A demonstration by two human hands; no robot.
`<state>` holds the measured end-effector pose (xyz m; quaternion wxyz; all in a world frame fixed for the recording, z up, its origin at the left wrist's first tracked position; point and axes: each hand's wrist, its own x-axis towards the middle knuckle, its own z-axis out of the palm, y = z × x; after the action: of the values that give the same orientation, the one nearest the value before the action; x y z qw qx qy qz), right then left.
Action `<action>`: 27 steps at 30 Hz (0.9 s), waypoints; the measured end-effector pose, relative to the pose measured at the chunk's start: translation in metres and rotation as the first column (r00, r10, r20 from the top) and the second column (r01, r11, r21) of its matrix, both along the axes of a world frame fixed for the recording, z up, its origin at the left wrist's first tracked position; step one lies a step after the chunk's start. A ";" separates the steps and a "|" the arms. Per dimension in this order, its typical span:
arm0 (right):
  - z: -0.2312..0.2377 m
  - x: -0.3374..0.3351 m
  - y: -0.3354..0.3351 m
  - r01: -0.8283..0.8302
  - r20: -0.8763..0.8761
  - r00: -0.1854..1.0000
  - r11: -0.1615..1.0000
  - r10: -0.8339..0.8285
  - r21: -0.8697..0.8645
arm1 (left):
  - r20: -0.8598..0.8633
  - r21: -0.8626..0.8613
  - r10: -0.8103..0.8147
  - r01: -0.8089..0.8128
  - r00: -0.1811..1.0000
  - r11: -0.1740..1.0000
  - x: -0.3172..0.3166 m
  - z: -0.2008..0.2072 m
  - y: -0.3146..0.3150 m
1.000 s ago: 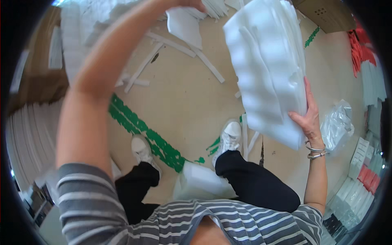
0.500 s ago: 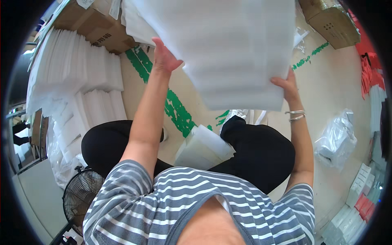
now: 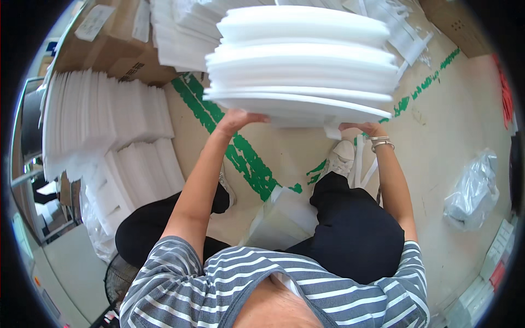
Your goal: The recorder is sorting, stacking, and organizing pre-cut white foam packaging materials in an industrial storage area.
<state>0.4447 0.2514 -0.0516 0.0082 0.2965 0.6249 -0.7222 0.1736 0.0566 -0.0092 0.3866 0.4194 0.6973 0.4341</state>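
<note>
A thick stack of white foam sheets is held up in front of me, its layered edges facing me. My left hand grips the near lower left edge, thumb along the underside and the other fingers partly hidden. At the lower right, my right hand, with bangles on its wrist, holds the stack from below, its fingers partly covered. A small white flap hangs from the bottom sheet beside the right hand.
More white foam sheets stand in stacks at the left, below a cardboard box. A clear plastic bag lies on the floor at right. Between my legs is a pale block-like bundle. A black fan stands at lower left.
The stack has tipped from showing its broad face to showing its layered edges. Both hands have come closer together and are now under its near edge; the left hand was beside it, fingers apart.
</note>
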 end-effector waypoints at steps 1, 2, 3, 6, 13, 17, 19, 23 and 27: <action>0.006 -0.001 -0.005 -0.034 0.056 0.998 0.998 0.030 0.060 | 0.009 -0.015 -0.018 0.018 1.000 1.000 -0.001 -0.005 -0.001; 0.017 0.000 -0.009 -0.072 0.119 0.991 0.990 0.058 0.120 | 0.081 -0.115 -0.076 0.085 0.994 0.990 -0.003 -0.008 -0.002; 0.018 -0.001 -0.009 -0.066 0.124 0.991 0.991 0.051 0.113 | 0.148 -0.206 -0.117 0.147 0.982 0.967 -0.004 -0.008 -0.003; 0.020 -0.004 -0.009 -0.018 0.105 0.994 0.992 0.005 0.127 | 0.163 -0.197 -0.125 0.156 0.979 0.968 -0.007 -0.008 -0.001; 0.019 -0.003 -0.015 0.070 0.018 0.997 0.976 -0.075 0.204 | 0.166 -0.116 -0.113 0.134 0.979 0.984 -0.006 -0.016 -0.001; 0.021 -0.005 -0.014 0.116 0.010 0.993 0.975 -0.120 0.189 | 0.213 -0.126 -0.098 0.127 0.972 0.984 -0.007 -0.016 0.004; 0.020 -0.011 -0.015 0.126 0.011 0.991 0.978 -0.130 0.165 | 0.240 -0.148 -0.074 0.112 0.968 0.983 -0.011 -0.014 0.005; 0.024 -0.015 -0.013 0.162 -0.004 0.986 0.972 -0.164 0.172 | 0.277 -0.137 -0.051 0.092 0.960 0.986 -0.012 -0.013 0.013; 0.035 -0.021 -0.013 0.232 -0.116 0.969 0.967 -0.220 0.103 | 0.490 0.102 0.042 -0.105 0.871 0.989 -0.006 0.003 0.025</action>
<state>0.4240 0.2384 -0.0168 -0.1238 0.3277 0.6274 -0.6955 0.1671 0.0811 -0.0061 0.5055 0.2932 0.5646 0.5828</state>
